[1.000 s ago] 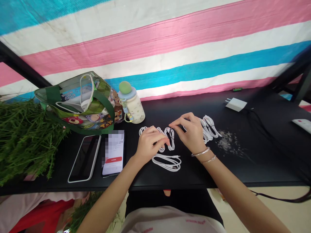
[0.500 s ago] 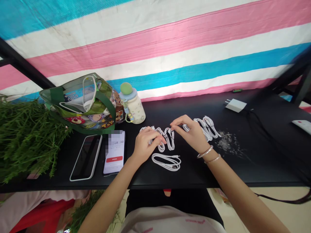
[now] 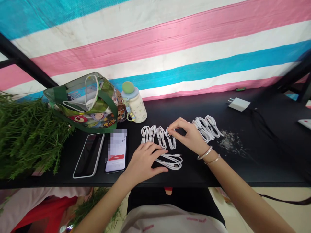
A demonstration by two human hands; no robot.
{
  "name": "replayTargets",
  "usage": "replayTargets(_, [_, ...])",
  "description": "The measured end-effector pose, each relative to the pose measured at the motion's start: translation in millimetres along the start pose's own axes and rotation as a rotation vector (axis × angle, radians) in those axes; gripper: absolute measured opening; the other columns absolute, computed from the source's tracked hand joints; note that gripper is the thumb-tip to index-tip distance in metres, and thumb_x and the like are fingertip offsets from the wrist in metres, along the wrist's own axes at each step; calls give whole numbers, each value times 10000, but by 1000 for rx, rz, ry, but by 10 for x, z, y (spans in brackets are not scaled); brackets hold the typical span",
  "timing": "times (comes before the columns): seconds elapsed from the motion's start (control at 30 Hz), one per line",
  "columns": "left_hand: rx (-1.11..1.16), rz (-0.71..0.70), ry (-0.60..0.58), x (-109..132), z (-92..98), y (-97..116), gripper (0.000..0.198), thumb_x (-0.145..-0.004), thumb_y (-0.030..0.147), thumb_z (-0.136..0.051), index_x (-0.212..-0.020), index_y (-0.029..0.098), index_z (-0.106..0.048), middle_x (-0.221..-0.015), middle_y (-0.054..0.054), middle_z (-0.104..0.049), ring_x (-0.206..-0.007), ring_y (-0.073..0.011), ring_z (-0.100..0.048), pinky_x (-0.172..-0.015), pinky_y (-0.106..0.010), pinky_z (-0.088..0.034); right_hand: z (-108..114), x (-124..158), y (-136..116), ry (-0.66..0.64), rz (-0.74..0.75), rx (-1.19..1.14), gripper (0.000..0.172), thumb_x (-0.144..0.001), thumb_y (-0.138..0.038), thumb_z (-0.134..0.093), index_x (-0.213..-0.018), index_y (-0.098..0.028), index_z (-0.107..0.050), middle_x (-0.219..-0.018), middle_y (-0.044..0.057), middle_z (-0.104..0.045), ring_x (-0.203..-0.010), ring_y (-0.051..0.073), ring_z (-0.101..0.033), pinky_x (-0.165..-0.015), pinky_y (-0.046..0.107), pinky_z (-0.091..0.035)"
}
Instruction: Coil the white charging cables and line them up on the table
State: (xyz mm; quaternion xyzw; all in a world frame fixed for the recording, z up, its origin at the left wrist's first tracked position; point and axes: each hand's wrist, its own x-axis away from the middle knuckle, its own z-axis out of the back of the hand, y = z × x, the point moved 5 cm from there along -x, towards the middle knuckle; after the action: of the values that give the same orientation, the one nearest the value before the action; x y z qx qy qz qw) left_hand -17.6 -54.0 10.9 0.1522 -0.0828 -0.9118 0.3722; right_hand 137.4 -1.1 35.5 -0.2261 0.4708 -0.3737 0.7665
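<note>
A row of several bundled white cables lies on the black table, each looped and tied. My right hand is above the row's right end, with thumb and forefinger pinched on the top of the last bundle. My left hand lies open and flat, its fingertips at the left end of a loose coil of white cable. More bundled white cables form a heap just beyond my right hand. My right wrist wears two metal bangles.
On the black table are a smartphone, a second phone with a blurred screen, a printed bag, a cream bottle, leafy green stems, a white charger, and grey specks. A striped cloth hangs behind.
My left hand has moved off the row of bundles toward the near side, next to the loose coil, and has flattened. The view has shifted slightly.
</note>
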Motion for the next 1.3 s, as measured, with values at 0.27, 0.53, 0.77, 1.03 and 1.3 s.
replayTargets(0.27, [-80,10,-42,-41,-45,44,431,-740,489,-671,-1065,213,-611,-977,-49,-624,-925,-218,-549,-799,-349,-427,-19,2,19,-8,-8,11,134,-823,-131,-545,-737,-218,-601,-713,8,-666,-676,148,-585,-599,280,-486])
replayTargets(0.53, [-52,1,-26,-60,-96,-11,344,-731,509,-672,-893,212,-610,-868,-8,-641,-862,-194,-549,-747,-319,-382,-23,5,3,-12,7,18,134,-829,-134,-536,-734,-213,-588,-682,2,-650,-651,142,-577,-605,277,-480])
replayTargets(0.77, [-79,-12,-37,-53,-75,21,306,-764,476,-654,-875,204,-571,-817,5,-645,-814,-183,-565,-722,-319,-357,-11,-2,15,-8,-14,28,128,-837,-145,-525,-747,-217,-581,-709,0,-658,-646,137,-590,-611,277,-483])
replayTargets(1.03, [-44,78,-42,-49,-28,34,234,-774,389,-656,-876,213,-541,-712,35,-663,-666,-158,-602,-686,-300,-360,-37,14,28,-14,-30,5,134,-839,-147,-502,-742,-216,-562,-693,4,-627,-653,138,-581,-620,270,-490])
replayTargets(1.3, [92,150,-176,-65,-61,42,451,-711,450,-708,-1080,243,-550,-740,32,-673,-719,-193,-635,-684,-296,-428,-29,6,25,-17,-28,-4,133,-841,-144,-503,-738,-211,-552,-681,-2,-607,-632,131,-575,-603,263,-482])
